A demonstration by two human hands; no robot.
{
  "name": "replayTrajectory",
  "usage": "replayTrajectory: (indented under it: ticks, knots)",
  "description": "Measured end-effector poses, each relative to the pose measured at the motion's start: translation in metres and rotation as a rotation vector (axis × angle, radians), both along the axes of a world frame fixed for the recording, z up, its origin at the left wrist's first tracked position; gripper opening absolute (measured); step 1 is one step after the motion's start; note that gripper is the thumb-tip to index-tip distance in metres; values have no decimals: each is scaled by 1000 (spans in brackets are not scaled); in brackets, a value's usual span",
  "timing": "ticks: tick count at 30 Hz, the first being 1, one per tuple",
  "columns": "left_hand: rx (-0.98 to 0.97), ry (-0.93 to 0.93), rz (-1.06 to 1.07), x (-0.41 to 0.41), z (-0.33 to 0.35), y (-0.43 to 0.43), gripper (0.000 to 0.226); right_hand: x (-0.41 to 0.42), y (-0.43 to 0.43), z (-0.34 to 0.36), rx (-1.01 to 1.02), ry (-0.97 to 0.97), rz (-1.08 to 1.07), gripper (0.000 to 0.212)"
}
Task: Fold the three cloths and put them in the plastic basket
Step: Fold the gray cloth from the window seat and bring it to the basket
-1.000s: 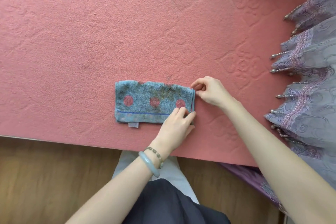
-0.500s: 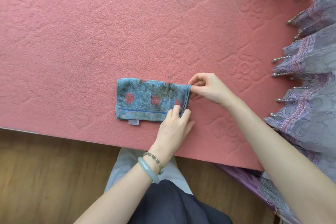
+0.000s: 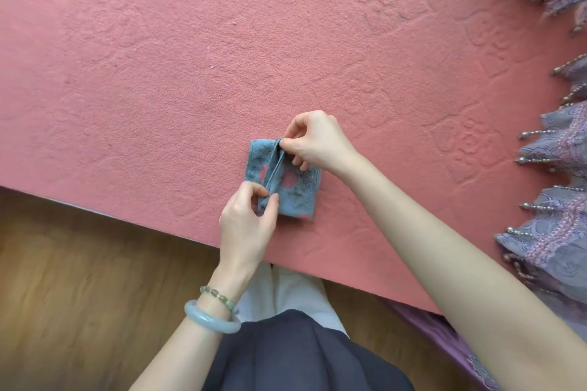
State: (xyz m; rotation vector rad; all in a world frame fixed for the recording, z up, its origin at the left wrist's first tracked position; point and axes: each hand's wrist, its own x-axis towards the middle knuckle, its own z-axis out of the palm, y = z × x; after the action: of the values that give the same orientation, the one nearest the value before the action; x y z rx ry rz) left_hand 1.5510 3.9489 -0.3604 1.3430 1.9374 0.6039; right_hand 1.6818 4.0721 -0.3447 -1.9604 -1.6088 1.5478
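A small blue cloth with pink dots [image 3: 298,190] lies near the front edge of the pink bed cover [image 3: 158,73], doubled over from the right toward the left. My left hand [image 3: 247,219] pinches the near corner of the lifted edge. My right hand [image 3: 313,141] pinches the far corner of that same edge, which stands up as a ridge across the cloth. No other cloth and no plastic basket are in view.
Purple embroidered fabric with beaded fringe [image 3: 559,174] drapes along the right side. The bed's front edge runs diagonally, with wooden floor [image 3: 79,279] below it. My dark skirt [image 3: 286,355] is at the bottom middle.
Both hands have carried the cloth's right edge up and over to the left, so the long strip now shows about half its earlier width.
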Motion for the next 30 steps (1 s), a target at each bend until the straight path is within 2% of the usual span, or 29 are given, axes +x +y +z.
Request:
replayTrajectory:
  ticks: [3,8,12,14,17,20,23,27,30]
  knots:
    - [-45,-8,51,-18,-7,1,14,-25,5,-9,68,-130,87,7]
    - [-116,36,38,-28,-20,7,15,-50,9,-24,103,-270,187,18]
    - [-96,144,-60,-27,-21,12,18,-40,5,-23,159,-142,216,20]
    - [-62,241,-146,-28,-21,14,34,-21,-6,-18,299,-113,198,25]
    - [75,384,-405,-31,-25,17,57,9,-39,-16,499,-240,252,40]
    - [128,506,-611,-35,-34,24,57,25,-74,-28,592,-385,468,59]
    - [77,599,-712,-43,-46,27,56,29,-89,-44,622,-482,585,64]
    - [28,593,-780,-52,-49,33,60,27,-89,-57,614,-530,621,62]
    - [13,459,-752,-52,-44,38,61,28,-88,-55,578,-432,572,64]
